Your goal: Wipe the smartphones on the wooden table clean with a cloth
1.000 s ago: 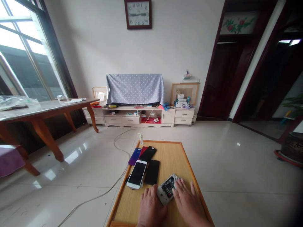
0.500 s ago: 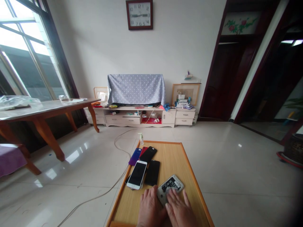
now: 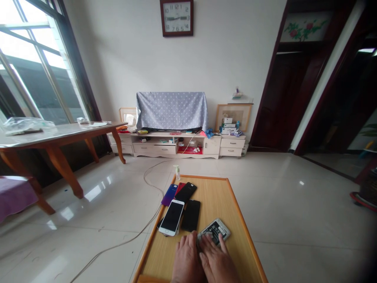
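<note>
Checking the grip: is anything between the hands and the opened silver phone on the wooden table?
Nothing visible. The left hand and right hand touch the open-backed silver phone directly; the flat black phone lies apart, to its left.

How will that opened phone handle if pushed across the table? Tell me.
Probably stiff and flat, the opened phone should slide, not roll, on the smooth wooden table. Its exposed insides look fragile, so press lightly.

Home living room, wall clock [image 3: 176, 17], probably covered television [image 3: 172, 111]
</note>
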A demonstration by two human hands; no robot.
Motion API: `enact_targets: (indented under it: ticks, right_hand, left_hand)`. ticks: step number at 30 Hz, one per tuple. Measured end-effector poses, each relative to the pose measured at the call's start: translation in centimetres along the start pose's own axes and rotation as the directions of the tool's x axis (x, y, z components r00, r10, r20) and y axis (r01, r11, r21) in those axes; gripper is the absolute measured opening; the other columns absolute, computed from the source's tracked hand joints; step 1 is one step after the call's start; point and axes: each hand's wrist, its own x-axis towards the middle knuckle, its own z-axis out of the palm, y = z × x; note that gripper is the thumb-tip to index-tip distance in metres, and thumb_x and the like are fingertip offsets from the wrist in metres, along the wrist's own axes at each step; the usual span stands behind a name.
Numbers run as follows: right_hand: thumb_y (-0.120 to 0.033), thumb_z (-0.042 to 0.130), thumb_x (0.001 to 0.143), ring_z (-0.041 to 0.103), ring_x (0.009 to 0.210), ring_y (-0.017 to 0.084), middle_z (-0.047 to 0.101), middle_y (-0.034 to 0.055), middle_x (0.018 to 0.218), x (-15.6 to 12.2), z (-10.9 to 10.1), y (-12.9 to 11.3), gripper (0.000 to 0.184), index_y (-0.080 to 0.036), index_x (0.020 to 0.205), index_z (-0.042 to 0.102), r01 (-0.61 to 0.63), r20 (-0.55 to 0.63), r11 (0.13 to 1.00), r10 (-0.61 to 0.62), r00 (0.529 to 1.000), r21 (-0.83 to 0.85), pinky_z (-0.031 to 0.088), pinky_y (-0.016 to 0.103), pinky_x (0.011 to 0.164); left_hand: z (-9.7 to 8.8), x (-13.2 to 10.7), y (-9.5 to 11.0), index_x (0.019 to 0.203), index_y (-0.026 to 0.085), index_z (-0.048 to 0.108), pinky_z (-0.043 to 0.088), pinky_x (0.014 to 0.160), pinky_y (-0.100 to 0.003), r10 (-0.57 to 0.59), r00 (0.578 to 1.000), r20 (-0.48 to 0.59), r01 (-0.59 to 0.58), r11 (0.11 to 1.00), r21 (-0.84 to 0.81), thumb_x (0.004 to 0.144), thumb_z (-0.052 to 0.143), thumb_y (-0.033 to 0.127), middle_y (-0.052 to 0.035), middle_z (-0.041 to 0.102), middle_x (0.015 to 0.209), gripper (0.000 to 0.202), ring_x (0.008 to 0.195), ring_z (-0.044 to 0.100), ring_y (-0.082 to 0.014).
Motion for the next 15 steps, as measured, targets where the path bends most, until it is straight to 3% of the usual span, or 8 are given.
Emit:
enact_targets:
  ticks: [3,8,12,15]
  right_hand:
    - [-0.039,0.032,0.109,0.047,0.142,0.024,0.053,0.0029,0.149,1.2,-0.4,-0.1,0.044,-0.031,0.149,0.049,-0.034,-0.001,0.999,0.034,0.999,-0.001,0.021,0.057,0.125]
    - [-0.045,0.025,0.108,0.044,0.144,0.028,0.052,0.0104,0.15,3.3,-1.4,3.0,0.053,-0.022,0.146,0.054,-0.237,-0.049,0.967,0.234,0.971,-0.094,0.015,0.063,0.123]
    - [-0.048,0.028,0.107,0.044,0.144,0.031,0.05,0.0117,0.151,1.3,-0.9,5.1,0.055,-0.02,0.148,0.052,-0.293,-0.122,0.944,0.277,0.953,-0.149,0.012,0.064,0.123]
    - [-0.05,0.033,0.106,0.043,0.143,0.034,0.05,0.0108,0.15,-1.4,0.0,4.9,0.055,-0.021,0.147,0.053,-0.292,-0.137,0.941,0.271,0.953,-0.169,0.015,0.066,0.123]
  left_hand:
    - [-0.2,0.0,0.2,0.136,0.017,0.052,0.037,0.101,-0.041,-0.002,1.0,-0.027,0.001,1.0,-0.026,0.084,0.05,0.029,-0.0119,0.066,0.127,0.054,0.117,0.055,-0.0295]
    - [-0.7,-0.1,0.7,0.135,0.014,0.053,0.037,0.102,-0.043,0.01,0.999,-0.034,-0.011,0.999,-0.052,0.069,0.065,0.037,-0.014,0.066,0.126,0.07,0.117,0.054,-0.0328]
    - [-0.7,-0.1,0.7,0.135,0.014,0.053,0.037,0.101,-0.045,0.003,0.999,-0.035,-0.005,0.998,-0.055,0.068,0.066,0.037,-0.0139,0.065,0.126,0.073,0.116,0.053,-0.0332]
    - [-0.8,-0.1,0.7,0.134,0.015,0.054,0.035,0.102,-0.044,-0.004,0.999,-0.039,0.002,0.998,-0.056,0.07,0.065,0.039,-0.0133,0.065,0.125,0.07,0.116,0.053,-0.0328]
